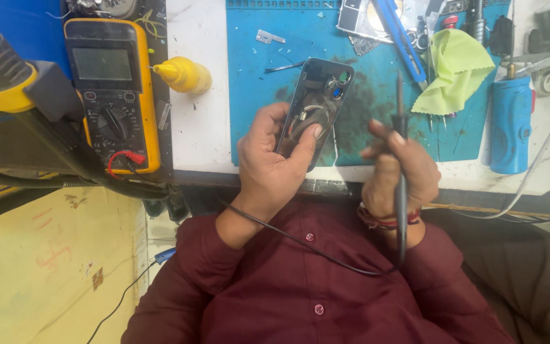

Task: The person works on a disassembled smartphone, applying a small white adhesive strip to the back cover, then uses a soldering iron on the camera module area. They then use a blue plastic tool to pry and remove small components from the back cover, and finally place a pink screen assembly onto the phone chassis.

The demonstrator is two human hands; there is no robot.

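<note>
My left hand (268, 162) grips an opened phone body (316, 105) with its insides showing, thumb pressed on its lower part, above the blue work mat (256, 83). My right hand (394, 167) holds a black test probe (400, 121) upright, its tip pointing away from me just right of the phone. The probe's black lead (326, 255) loops across my maroon shirt.
A yellow multimeter (111, 89) with a red plug lies at left, next to a yellow squeeze bottle (184, 75). A yellow-green cloth (456, 67), a blue cylindrical tool (510, 124), a blue-handled tool (399, 38), tweezers and small parts lie on the mat's far side.
</note>
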